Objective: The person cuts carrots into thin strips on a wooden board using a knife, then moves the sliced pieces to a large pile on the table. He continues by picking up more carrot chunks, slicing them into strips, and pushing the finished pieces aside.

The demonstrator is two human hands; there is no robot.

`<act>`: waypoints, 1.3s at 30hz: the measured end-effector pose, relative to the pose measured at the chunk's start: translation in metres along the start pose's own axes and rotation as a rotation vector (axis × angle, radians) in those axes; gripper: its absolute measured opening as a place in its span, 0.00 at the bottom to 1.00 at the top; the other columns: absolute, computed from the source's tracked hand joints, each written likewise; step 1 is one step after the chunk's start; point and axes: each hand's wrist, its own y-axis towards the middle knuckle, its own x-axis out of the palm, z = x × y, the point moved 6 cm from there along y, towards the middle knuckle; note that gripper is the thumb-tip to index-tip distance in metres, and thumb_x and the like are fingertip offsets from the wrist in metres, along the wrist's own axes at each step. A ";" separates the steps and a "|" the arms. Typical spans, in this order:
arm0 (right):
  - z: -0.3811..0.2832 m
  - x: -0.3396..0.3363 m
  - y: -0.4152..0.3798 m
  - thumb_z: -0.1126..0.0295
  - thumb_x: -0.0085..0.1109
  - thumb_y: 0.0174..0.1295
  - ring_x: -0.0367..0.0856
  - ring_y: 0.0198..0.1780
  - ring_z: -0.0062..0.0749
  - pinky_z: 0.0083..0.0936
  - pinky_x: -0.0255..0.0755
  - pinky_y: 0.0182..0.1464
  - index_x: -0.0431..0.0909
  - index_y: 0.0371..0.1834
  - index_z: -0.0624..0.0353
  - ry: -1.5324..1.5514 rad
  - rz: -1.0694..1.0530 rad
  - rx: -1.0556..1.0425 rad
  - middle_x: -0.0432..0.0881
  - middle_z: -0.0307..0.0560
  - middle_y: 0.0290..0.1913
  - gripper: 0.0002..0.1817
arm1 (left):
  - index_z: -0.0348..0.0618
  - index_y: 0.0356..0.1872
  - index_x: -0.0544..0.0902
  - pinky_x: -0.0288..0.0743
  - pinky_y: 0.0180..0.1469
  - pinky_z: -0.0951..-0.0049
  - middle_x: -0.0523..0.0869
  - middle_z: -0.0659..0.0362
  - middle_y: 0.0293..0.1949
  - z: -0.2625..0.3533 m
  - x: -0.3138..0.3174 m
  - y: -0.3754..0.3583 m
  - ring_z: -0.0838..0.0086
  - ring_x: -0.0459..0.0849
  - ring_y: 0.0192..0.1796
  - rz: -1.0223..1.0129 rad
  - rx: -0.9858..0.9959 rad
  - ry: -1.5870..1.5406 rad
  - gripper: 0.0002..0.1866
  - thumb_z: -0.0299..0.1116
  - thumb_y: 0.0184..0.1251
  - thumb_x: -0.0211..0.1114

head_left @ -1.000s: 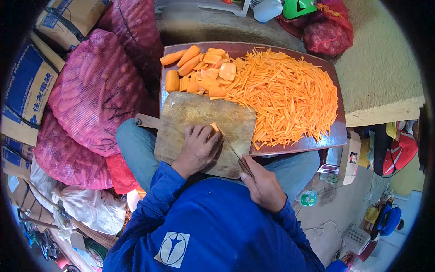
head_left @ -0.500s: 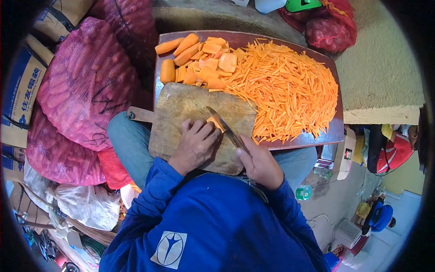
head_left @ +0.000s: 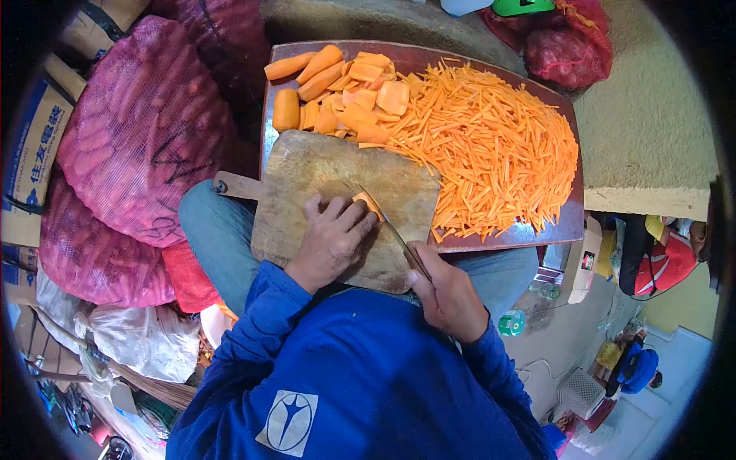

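Note:
Across my lap lies a worn wooden cutting board (head_left: 307,176), its handle to the left. My left hand (head_left: 331,244) has its fingers curled over a small carrot piece (head_left: 366,202) and presses it on the board; part of the piece is hidden by the fingers. In my right hand (head_left: 448,295) is the handle of a knife (head_left: 392,223), the thin blade angled up and left beside the piece. Beyond the board, a heap of carrot sticks (head_left: 498,153) covers the right of a low table (head_left: 563,222). Carrot slabs (head_left: 356,100) and peeled carrots (head_left: 318,65) lie at its left.
Large red mesh sacks (head_left: 146,138) bulge close on my left, beside cardboard boxes (head_left: 38,153). Another red net bag (head_left: 567,57) stands behind the table near a concrete ledge (head_left: 652,138). A green-labelled bottle (head_left: 511,323) and people are to the right.
The knife's blade has turned more edge-on, and my right hand has shifted slightly right and down. My left hand stays over the carrot piece. The whole view has shifted a little.

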 end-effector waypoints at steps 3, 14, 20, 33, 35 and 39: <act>0.000 -0.001 -0.013 0.68 0.59 0.81 0.89 0.54 0.71 0.57 0.84 0.51 0.71 0.74 0.62 -0.019 -0.007 0.025 0.88 0.72 0.54 0.22 | 0.46 0.54 0.89 0.65 0.63 0.49 0.85 0.60 0.51 -0.001 0.002 0.001 0.63 0.83 0.55 0.013 -0.009 -0.007 0.18 0.32 0.63 0.76; -0.002 0.012 0.001 0.68 0.61 0.80 0.89 0.50 0.71 0.57 0.85 0.49 0.71 0.74 0.63 -0.063 0.009 0.028 0.88 0.71 0.53 0.23 | 0.44 0.59 0.89 0.65 0.65 0.48 0.84 0.57 0.53 -0.003 0.003 -0.002 0.59 0.82 0.58 -0.067 -0.011 -0.037 0.21 0.32 0.63 0.74; 0.001 0.016 0.045 0.69 0.59 0.80 0.87 0.49 0.74 0.59 0.81 0.46 0.71 0.72 0.64 0.012 0.024 -0.065 0.87 0.73 0.49 0.22 | 0.45 0.58 0.89 0.65 0.65 0.48 0.85 0.57 0.53 -0.004 0.003 -0.002 0.58 0.82 0.57 0.007 -0.009 -0.012 0.22 0.31 0.60 0.76; -0.007 0.029 0.033 0.67 0.57 0.81 0.88 0.54 0.72 0.59 0.83 0.49 0.71 0.69 0.61 -0.098 -0.046 0.012 0.87 0.72 0.52 0.18 | 0.44 0.53 0.91 0.67 0.63 0.48 0.86 0.58 0.50 -0.004 -0.004 -0.002 0.58 0.82 0.54 0.023 -0.030 -0.062 0.20 0.28 0.57 0.77; -0.011 0.027 0.044 0.67 0.57 0.81 0.88 0.53 0.72 0.59 0.82 0.49 0.71 0.68 0.61 -0.117 -0.028 -0.082 0.87 0.72 0.52 0.18 | 0.44 0.53 0.91 0.67 0.62 0.48 0.86 0.57 0.50 -0.004 -0.005 -0.002 0.58 0.82 0.53 0.047 -0.028 -0.053 0.20 0.28 0.57 0.76; -0.012 0.016 0.037 0.67 0.58 0.81 0.87 0.51 0.75 0.60 0.81 0.48 0.71 0.70 0.62 0.004 -0.006 -0.050 0.87 0.74 0.50 0.20 | 0.43 0.53 0.90 0.67 0.61 0.48 0.85 0.58 0.48 -0.010 0.002 -0.009 0.59 0.82 0.53 0.026 -0.045 -0.082 0.20 0.28 0.55 0.77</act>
